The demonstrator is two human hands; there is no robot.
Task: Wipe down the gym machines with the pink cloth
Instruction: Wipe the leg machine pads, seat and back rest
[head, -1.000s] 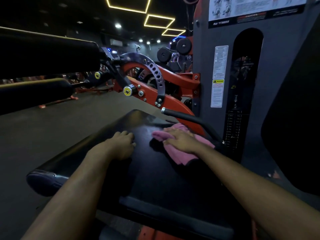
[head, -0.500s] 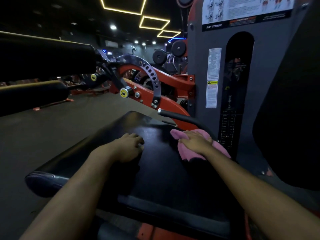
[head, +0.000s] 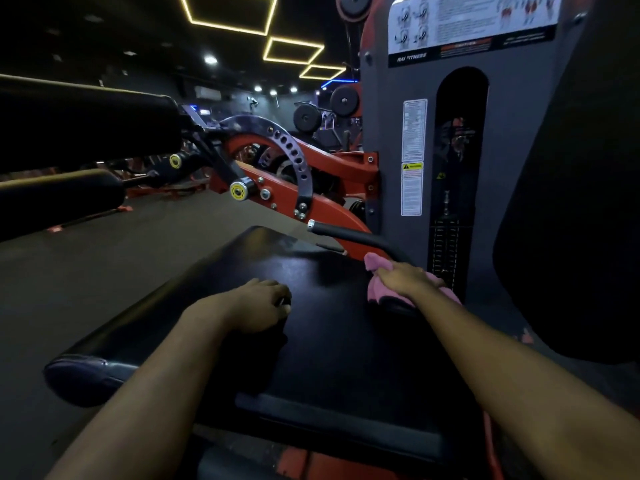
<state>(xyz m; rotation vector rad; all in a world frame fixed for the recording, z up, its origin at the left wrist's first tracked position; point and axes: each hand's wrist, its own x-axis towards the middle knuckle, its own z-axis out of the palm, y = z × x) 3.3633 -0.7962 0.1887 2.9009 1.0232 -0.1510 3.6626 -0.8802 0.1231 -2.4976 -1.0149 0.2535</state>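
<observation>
1. Your right hand [head: 405, 280] lies on the pink cloth [head: 375, 294] and holds it down, with the fingers bent over it.
2. The pink cloth is at the far right edge of the black seat pad [head: 329, 348]. It is bunched under your hand, and one end sticks out toward the far side.
3. Your left hand [head: 259, 306] rests on the middle of the seat pad, nearer to its left edge. The fingers are loosely bent, the tips touch the pad, and it holds nothing.
4. Your two hands are well apart, with bare pad surface between them.
5. A black handle [head: 346, 233] runs just beyond the far right corner of the pad, near the cloth. I cannot tell if the cloth touches it.
6. Behind the handle, a red frame arm [head: 277, 197] goes up to the left. It carries a yellow knob [head: 238, 191] and a dark curved plate with holes [head: 294, 154].
7. A grey weight tower [head: 384, 133] stands past the right edge of the pad, with a white warning label [head: 412, 188] on it.
8. Two black roller pads [head: 86, 126] are on the left side, one above the other.
</observation>
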